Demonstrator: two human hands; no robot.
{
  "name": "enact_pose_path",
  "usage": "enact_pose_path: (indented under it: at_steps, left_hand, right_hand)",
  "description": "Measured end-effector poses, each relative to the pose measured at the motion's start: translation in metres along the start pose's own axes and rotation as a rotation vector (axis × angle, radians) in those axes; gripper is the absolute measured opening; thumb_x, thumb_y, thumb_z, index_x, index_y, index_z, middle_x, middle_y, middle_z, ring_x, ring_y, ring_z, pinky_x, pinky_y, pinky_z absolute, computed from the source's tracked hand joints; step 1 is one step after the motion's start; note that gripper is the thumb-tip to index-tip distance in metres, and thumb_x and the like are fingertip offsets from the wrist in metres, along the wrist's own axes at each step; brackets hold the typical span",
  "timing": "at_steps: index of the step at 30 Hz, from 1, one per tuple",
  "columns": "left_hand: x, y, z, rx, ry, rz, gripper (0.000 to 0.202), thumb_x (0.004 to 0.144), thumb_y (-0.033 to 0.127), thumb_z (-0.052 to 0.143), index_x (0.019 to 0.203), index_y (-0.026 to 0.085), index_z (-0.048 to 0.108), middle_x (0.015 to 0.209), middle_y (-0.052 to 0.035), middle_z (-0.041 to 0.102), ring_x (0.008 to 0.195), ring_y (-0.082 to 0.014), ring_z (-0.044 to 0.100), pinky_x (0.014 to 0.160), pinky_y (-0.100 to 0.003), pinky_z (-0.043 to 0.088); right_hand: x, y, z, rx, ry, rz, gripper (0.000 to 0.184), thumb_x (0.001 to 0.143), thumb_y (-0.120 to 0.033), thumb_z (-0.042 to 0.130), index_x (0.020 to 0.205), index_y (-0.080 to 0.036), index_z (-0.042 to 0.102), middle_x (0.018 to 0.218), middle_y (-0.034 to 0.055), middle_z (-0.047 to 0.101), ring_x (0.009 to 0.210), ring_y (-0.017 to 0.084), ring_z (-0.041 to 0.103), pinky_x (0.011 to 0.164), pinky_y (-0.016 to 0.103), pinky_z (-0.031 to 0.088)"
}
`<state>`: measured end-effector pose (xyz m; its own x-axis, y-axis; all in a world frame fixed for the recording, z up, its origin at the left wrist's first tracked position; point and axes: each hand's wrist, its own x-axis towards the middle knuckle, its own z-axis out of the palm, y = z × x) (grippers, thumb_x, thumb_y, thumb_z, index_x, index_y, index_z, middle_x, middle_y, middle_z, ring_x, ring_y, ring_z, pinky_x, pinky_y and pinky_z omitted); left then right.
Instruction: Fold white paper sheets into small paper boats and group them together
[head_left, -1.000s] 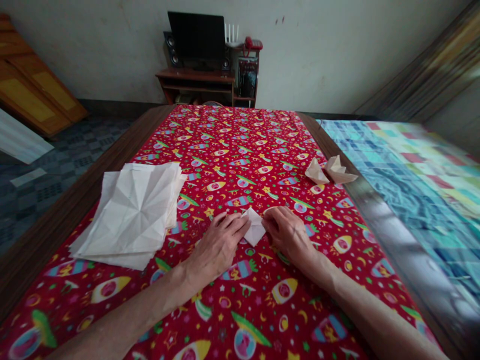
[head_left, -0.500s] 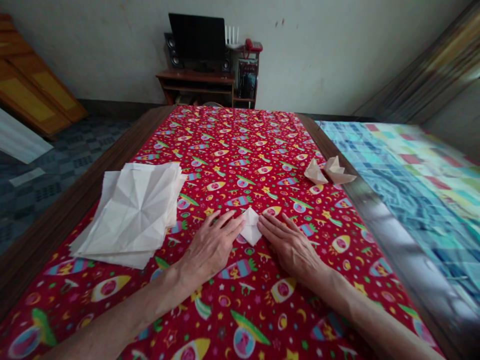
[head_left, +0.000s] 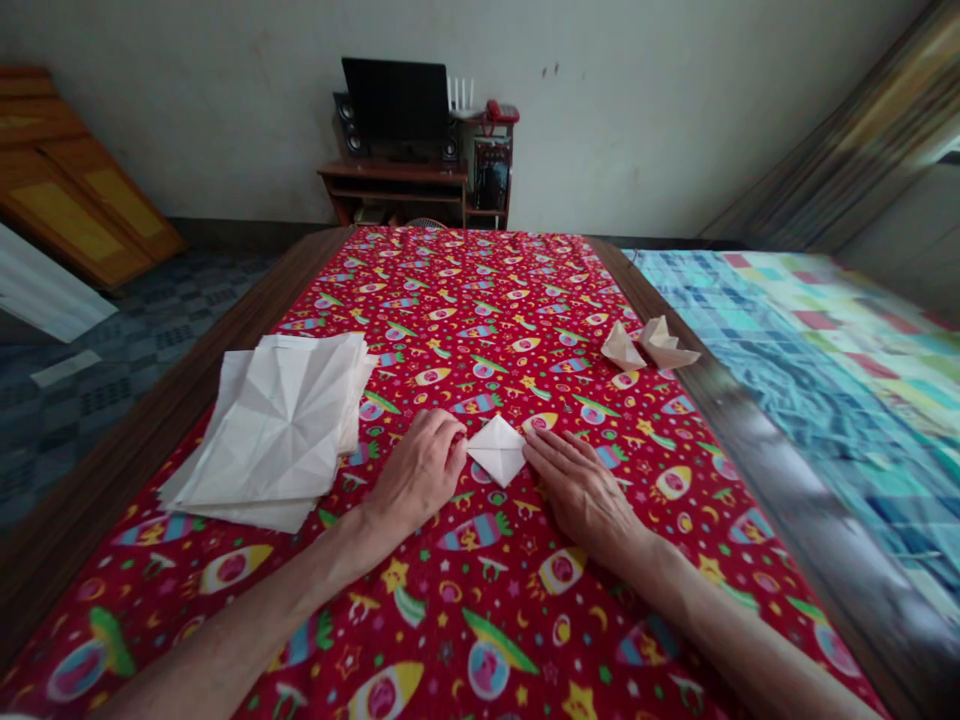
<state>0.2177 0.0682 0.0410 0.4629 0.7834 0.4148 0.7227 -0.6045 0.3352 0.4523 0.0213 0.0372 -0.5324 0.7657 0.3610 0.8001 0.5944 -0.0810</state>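
Observation:
A small white folded paper (head_left: pixel 496 451), diamond-shaped with a crease across its middle, lies flat on the red patterned cloth (head_left: pixel 480 330). My left hand (head_left: pixel 426 455) has its fingers curled together, pinching the paper's left corner. On the other side, my right hand (head_left: pixel 581 488) rests with fingers stretched out flat, the tips at the right corner. Off to the left is a stack of creased white paper sheets (head_left: pixel 289 420). Two folded paper figures, one smaller (head_left: pixel 622 348) and one wider (head_left: pixel 666 345), stand at the right side of the cloth.
Dark wooden edges border the cloth on the left (head_left: pixel 225 330) and right (head_left: pixel 697 400). A bed with a checkered sheet (head_left: pixel 787 400) adjoins on the right. Against the far wall stands a desk (head_left: pixel 397 178) with a monitor (head_left: pixel 397 105). A wooden cabinet (head_left: pixel 82 190) is at far left.
My left hand has gone from fingers spread flat to curled in at the left corner. More of the paper shows now. My right fingers have shifted slightly right. The view has tilted up a little.

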Motion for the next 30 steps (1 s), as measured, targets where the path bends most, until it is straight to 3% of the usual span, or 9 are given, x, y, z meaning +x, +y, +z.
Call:
enact_pose_path:
  at_steps: [3,9,13,16,20,25,27,30]
  left_hand:
    - [0.011,0.007,0.003,0.079,-0.078,-0.078,0.018,0.091,0.028,0.047,0.084,0.015,0.057,0.089,-0.0082,0.055,0.089,-0.0226,0.052,0.081,-0.038,0.047]
    - [0.026,0.013,0.007,-0.086,-0.154,-0.151,0.023,0.086,0.023,0.053,0.063,0.017,0.05,0.07,-0.0014,0.052,0.069,-0.0162,0.052,0.067,-0.029,0.043]
    - [0.029,0.009,0.005,-0.138,-0.144,-0.159,0.029,0.088,0.026,0.049,0.061,0.018,0.048,0.066,0.001,0.05,0.062,-0.0128,0.051,0.06,-0.025,0.04]
    - [0.03,0.011,0.0,-0.195,-0.1,-0.154,0.029,0.091,0.03,0.044,0.066,0.018,0.052,0.07,-0.0001,0.053,0.066,-0.0135,0.052,0.065,-0.027,0.043]
    - [0.032,0.02,-0.014,-0.309,-0.01,-0.09,0.031,0.097,0.028,0.032,0.077,0.018,0.054,0.081,-0.0035,0.057,0.079,-0.0151,0.055,0.079,-0.03,0.047]
    - [0.028,0.017,-0.021,-0.294,0.183,-0.02,0.019,0.093,0.028,0.041,0.103,0.017,0.054,0.111,-0.0095,0.054,0.112,-0.0209,0.049,0.101,-0.04,0.041]
    - [0.024,0.011,-0.015,-0.351,0.171,-0.061,0.032,0.091,0.028,0.047,0.12,0.017,0.047,0.122,-0.0124,0.05,0.115,-0.0223,0.05,0.098,-0.04,0.045]
    - [0.019,0.002,-0.003,-0.562,0.05,-0.168,0.047,0.088,0.025,0.048,0.132,0.016,0.036,0.115,-0.0122,0.055,0.091,-0.0171,0.062,0.075,-0.03,0.055]
  right_hand:
    - [0.003,-0.001,0.002,-0.02,0.017,0.0,0.035,0.091,-0.012,0.039,0.12,-0.011,0.059,0.131,0.0145,0.056,0.123,0.026,0.051,0.1,0.044,0.042]
    - [0.022,-0.01,-0.006,-0.047,0.049,0.042,0.025,0.093,-0.029,0.048,0.104,-0.012,0.063,0.115,0.0163,0.065,0.111,0.028,0.058,0.092,0.044,0.045]
    - [0.04,-0.024,-0.014,-0.038,0.073,0.075,0.033,0.091,-0.036,0.052,0.112,-0.012,0.059,0.107,0.0152,0.067,0.096,0.027,0.062,0.08,0.039,0.047]
    - [0.051,-0.033,-0.014,0.039,0.059,0.096,0.039,0.09,-0.033,0.051,0.123,-0.012,0.053,0.094,0.0122,0.069,0.083,0.024,0.062,0.072,0.035,0.047]
    - [0.06,-0.033,-0.01,0.315,0.151,0.207,0.038,0.089,-0.023,0.046,0.125,-0.015,0.052,0.086,0.0081,0.07,0.072,0.018,0.063,0.065,0.028,0.046]
    - [0.068,-0.015,-0.006,0.99,0.259,0.623,0.018,0.079,-0.028,0.052,0.091,-0.018,0.06,0.068,-0.0001,0.065,0.057,0.013,0.058,0.051,0.022,0.043]
    - [0.068,-0.012,-0.002,1.225,0.261,0.741,0.019,0.073,-0.032,0.058,0.087,-0.019,0.054,0.062,-0.0035,0.06,0.052,0.011,0.055,0.047,0.021,0.041]
    - [0.065,-0.014,0.006,1.382,0.247,0.843,0.032,0.066,-0.032,0.063,0.092,-0.021,0.049,0.061,-0.0072,0.057,0.049,0.01,0.051,0.046,0.02,0.04]
